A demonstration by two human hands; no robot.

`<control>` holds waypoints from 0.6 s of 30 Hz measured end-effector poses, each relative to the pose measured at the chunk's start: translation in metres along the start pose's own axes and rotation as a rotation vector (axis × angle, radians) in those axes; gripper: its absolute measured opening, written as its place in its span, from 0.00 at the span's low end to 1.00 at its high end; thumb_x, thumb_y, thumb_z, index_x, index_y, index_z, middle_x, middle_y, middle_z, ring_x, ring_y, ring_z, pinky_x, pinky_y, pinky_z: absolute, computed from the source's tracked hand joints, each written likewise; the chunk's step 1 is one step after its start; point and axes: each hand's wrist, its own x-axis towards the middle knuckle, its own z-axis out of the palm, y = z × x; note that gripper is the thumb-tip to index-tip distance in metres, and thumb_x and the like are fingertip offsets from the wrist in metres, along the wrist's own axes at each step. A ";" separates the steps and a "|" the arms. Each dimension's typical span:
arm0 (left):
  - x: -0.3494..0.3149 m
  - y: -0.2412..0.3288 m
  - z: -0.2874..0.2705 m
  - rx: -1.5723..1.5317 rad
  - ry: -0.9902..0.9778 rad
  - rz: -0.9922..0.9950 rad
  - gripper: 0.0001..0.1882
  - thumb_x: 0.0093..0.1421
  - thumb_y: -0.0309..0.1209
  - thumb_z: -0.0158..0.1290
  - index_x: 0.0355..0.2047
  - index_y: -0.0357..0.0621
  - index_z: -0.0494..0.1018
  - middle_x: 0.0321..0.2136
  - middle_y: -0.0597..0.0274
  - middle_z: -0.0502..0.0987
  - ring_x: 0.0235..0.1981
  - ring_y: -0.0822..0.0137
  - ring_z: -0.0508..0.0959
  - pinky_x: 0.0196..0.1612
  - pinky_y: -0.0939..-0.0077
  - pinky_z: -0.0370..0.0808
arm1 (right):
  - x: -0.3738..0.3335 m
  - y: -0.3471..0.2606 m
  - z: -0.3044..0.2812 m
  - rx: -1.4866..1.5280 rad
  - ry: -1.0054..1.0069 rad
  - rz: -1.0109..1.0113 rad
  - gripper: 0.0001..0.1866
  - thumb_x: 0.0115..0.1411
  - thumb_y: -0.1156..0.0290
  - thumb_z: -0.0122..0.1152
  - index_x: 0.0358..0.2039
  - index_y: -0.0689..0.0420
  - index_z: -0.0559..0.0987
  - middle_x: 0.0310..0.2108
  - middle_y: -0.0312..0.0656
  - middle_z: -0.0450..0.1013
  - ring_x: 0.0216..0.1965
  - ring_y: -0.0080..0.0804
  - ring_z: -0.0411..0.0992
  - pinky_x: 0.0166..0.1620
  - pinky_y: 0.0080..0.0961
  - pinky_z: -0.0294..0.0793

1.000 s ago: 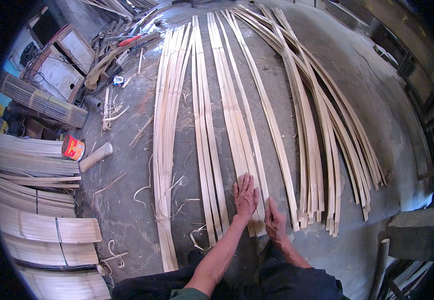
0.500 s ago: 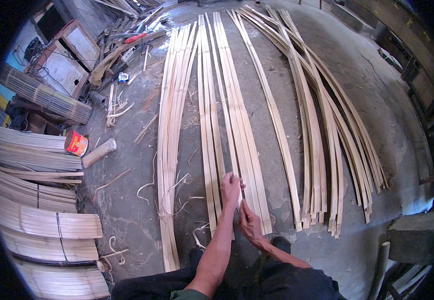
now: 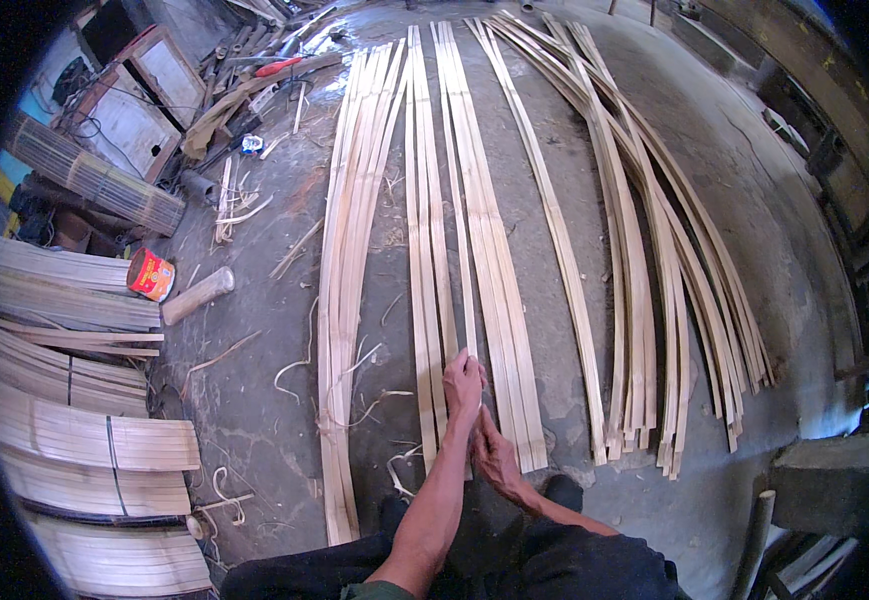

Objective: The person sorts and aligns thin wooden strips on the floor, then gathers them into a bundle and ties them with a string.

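Observation:
Long pale bamboo strips lie lengthwise on the floor in front of me. My left hand (image 3: 464, 380) is closed round the near end of a single narrow bamboo strip (image 3: 465, 290), which runs away from me between two flat rows. Just below it and slightly right, my right hand (image 3: 495, 458) has its fingers pressed together close to my left wrist. What the right fingers hold, if anything, is hidden. A row of strips (image 3: 504, 330) lies right of my hands, and a narrower row (image 3: 427, 260) lies to their left.
Another bundle of strips (image 3: 347, 240) lies further left, with curled shavings (image 3: 359, 395) beside it. Crossed strips (image 3: 634, 240) fan out at right. Tied bundles (image 3: 84, 430), a red tin (image 3: 157, 276) and a short round wooden piece (image 3: 199, 296) are at left.
My right hand has shifted slightly down, and its fingers have turned more upright. The pale piece seen between my hands before is now out of sight. My left hand keeps its grip.

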 end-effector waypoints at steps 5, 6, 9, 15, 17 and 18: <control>0.000 0.002 -0.003 0.052 0.006 0.001 0.12 0.65 0.32 0.46 0.37 0.34 0.72 0.21 0.59 0.74 0.20 0.69 0.76 0.25 0.72 0.73 | 0.002 -0.018 -0.004 0.018 -0.010 0.108 0.26 0.68 0.69 0.49 0.65 0.57 0.60 0.22 0.55 0.68 0.23 0.32 0.70 0.30 0.30 0.71; 0.001 0.005 -0.005 0.044 -0.019 -0.009 0.12 0.64 0.32 0.47 0.39 0.33 0.73 0.22 0.56 0.75 0.21 0.66 0.77 0.26 0.70 0.74 | 0.003 -0.022 -0.007 -0.009 -0.018 0.149 0.26 0.68 0.69 0.49 0.65 0.58 0.60 0.23 0.54 0.70 0.24 0.31 0.70 0.31 0.30 0.71; 0.013 0.003 -0.026 0.490 0.382 0.379 0.11 0.62 0.31 0.48 0.42 0.38 0.72 0.34 0.50 0.76 0.36 0.58 0.78 0.38 0.63 0.74 | 0.001 -0.025 -0.012 -0.123 0.015 0.021 0.26 0.68 0.73 0.49 0.66 0.58 0.61 0.21 0.35 0.66 0.22 0.19 0.61 0.27 0.19 0.65; 0.028 0.007 -0.057 0.819 0.381 -0.015 0.20 0.57 0.34 0.53 0.48 0.41 0.68 0.45 0.47 0.72 0.51 0.50 0.71 0.50 0.54 0.68 | 0.004 -0.032 -0.019 -0.003 0.061 -0.202 0.27 0.67 0.75 0.51 0.66 0.58 0.60 0.22 0.31 0.66 0.22 0.17 0.63 0.27 0.17 0.66; 0.035 -0.013 -0.068 0.803 0.332 0.041 0.19 0.55 0.34 0.53 0.47 0.40 0.69 0.44 0.47 0.73 0.48 0.48 0.73 0.49 0.55 0.69 | 0.007 -0.037 -0.012 0.042 0.042 -0.182 0.27 0.68 0.73 0.51 0.66 0.58 0.60 0.22 0.32 0.66 0.22 0.17 0.63 0.27 0.18 0.67; 0.034 -0.020 -0.069 0.765 0.342 0.109 0.18 0.55 0.33 0.53 0.46 0.41 0.70 0.43 0.47 0.73 0.47 0.48 0.73 0.48 0.55 0.70 | 0.007 -0.040 -0.010 0.060 0.036 -0.165 0.27 0.68 0.72 0.51 0.66 0.58 0.60 0.22 0.32 0.67 0.22 0.17 0.63 0.27 0.18 0.67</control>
